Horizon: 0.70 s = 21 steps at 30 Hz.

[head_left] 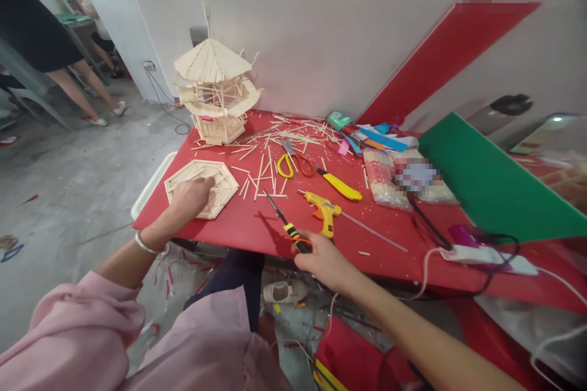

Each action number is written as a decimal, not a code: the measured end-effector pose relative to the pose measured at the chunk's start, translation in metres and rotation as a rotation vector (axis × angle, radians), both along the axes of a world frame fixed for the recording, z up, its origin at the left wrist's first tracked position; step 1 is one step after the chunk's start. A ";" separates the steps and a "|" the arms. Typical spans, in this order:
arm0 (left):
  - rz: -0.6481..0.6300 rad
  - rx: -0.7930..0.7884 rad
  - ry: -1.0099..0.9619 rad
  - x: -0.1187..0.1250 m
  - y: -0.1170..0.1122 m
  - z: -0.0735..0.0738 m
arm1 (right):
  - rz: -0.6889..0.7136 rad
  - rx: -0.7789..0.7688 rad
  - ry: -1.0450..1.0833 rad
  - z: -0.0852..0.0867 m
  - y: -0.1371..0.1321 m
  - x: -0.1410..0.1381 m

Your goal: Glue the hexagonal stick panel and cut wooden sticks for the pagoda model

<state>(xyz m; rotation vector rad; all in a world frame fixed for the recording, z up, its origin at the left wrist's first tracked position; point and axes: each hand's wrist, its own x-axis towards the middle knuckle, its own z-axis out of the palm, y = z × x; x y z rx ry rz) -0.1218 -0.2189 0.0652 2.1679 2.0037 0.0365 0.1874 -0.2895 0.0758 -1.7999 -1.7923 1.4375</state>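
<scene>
My left hand is closed over a flat, many-sided panel of pale wooden sticks at the table's left front. Its fingertips point down at the panel, and anything pinched in them is hidden. In my right hand is a slim tool with a yellow and black handle. The tool's thin dark metal shaft points up and left over the tabletop; its exact kind is unclear. Just beyond that hand lies a yellow glue gun, a clear glue stick trailing from its back end. Loose sticks lie between the panel and the scissors.
A stick-built pagoda model stands at the table's back left. A yellow-handled cutter, packs of sticks, a green board and a white power strip with cords occupy the right. A white partition borders the back.
</scene>
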 end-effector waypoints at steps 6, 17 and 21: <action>0.013 0.119 0.060 -0.015 0.007 -0.009 | 0.163 0.245 -0.621 0.013 0.015 0.009; -0.033 -0.025 -0.117 0.100 0.109 -0.007 | 0.159 0.241 -0.806 0.023 0.006 0.022; -0.003 -0.065 -0.257 0.118 0.143 -0.027 | 0.172 0.244 -0.791 0.026 -0.008 0.030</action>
